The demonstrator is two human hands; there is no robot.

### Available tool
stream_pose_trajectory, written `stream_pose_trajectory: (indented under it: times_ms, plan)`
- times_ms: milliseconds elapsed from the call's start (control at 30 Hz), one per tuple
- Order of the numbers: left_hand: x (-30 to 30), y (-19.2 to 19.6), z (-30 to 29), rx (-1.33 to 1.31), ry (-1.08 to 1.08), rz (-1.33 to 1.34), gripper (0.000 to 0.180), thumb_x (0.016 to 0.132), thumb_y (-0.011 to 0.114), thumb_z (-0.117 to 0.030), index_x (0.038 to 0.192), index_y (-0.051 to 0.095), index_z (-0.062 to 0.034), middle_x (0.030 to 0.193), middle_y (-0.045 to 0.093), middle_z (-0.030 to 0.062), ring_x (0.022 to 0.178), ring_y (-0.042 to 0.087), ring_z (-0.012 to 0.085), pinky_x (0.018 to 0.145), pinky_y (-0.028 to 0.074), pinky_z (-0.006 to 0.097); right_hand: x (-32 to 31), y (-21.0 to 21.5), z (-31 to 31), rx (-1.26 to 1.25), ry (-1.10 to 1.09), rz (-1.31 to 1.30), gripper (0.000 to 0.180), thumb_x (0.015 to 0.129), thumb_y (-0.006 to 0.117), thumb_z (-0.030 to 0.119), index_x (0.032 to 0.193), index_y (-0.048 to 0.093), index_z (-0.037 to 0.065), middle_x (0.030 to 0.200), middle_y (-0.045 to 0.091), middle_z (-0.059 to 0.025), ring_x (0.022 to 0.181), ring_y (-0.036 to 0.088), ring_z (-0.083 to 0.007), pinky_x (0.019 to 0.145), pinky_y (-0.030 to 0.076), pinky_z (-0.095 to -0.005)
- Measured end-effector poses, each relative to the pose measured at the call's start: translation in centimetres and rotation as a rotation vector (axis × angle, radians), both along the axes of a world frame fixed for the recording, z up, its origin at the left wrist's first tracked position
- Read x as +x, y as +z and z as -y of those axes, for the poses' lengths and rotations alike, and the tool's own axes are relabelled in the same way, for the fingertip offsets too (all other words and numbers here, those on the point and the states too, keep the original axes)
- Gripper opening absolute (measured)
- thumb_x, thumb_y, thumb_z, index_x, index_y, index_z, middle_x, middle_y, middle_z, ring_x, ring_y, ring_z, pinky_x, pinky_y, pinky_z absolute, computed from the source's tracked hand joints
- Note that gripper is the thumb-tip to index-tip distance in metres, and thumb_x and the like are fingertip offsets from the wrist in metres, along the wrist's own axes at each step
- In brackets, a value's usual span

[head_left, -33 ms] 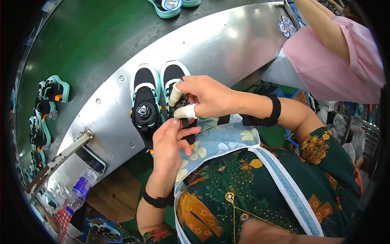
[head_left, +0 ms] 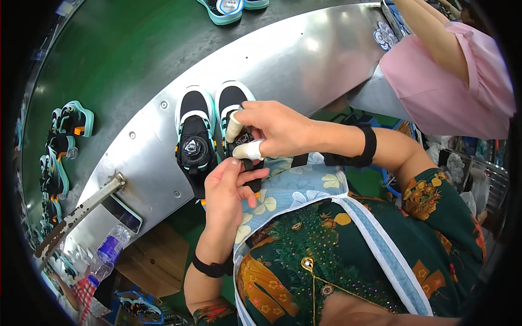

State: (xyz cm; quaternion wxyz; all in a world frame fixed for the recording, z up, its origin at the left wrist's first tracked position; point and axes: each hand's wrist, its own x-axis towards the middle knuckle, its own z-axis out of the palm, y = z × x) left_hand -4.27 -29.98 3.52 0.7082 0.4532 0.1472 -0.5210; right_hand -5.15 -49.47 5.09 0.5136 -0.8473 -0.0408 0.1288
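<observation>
The right shoe (head_left: 232, 103) of a small black pair is pinched by the right hand (head_left: 277, 129). Two fingers of that hand are wrapped in white tape (head_left: 246, 150), and they are pressed down on the round dial on top of the shoe. The back end of the same shoe is held from below by the left hand (head_left: 228, 190), with its fingers curled around it. Both hands are closed on this one shoe.

The shoe is lying on a shiny metal table (head_left: 304, 60), close to the near edge. The left shoe (head_left: 193, 136) is set just beside it, touching or almost touching, and is not held by any hand. A round black dial can be seen on its top.

A black band is worn on each wrist. Behind the metal table a green belt (head_left: 119, 60) is seen, and more shoes (head_left: 68, 122) are lined up along its left side. A plastic bottle (head_left: 106, 255) is lying low on the left. At the upper right, another person in a pink top (head_left: 451, 92) is seen.
</observation>
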Motion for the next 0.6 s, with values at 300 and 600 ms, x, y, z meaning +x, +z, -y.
stream_pose_trajectory:
  times_ms: [300, 600]
  plan:
    - [1.2, -0.5, 1.5, -0.009, -0.067, -0.005, 0.033, 0.1, 0.043, -0.019, 0.115, 0.054, 0.0074, 0.109, 0.065, 0.0204, 0.094, 0.069, 0.0245, 0.039, 0.05, 0.023, 1.6, 0.5, 2.2, -0.047, 0.128, -0.051, 0.025, 0.077, 0.072, 0.017, 0.097, 0.065, 0.005, 0.082, 0.053, -0.008, 0.07, 0.055, -0.0178, 0.062, 0.044, -0.0305]
    - [1.0, -0.6, 1.8, 0.008, -0.036, 0.0, 0.03, 0.1, 0.045, -0.021, 0.109, 0.058, 0.0054, 0.104, 0.066, 0.0167, 0.091, 0.069, 0.0243, 0.04, 0.051, 0.024, 0.1, 1.1, 3.3, -0.018, 0.071, -0.067, 0.036, 0.082, 0.07, 0.012, 0.116, 0.06, 0.007, 0.1, 0.058, -0.0115, 0.089, 0.059, -0.0253, 0.081, 0.05, -0.0339]
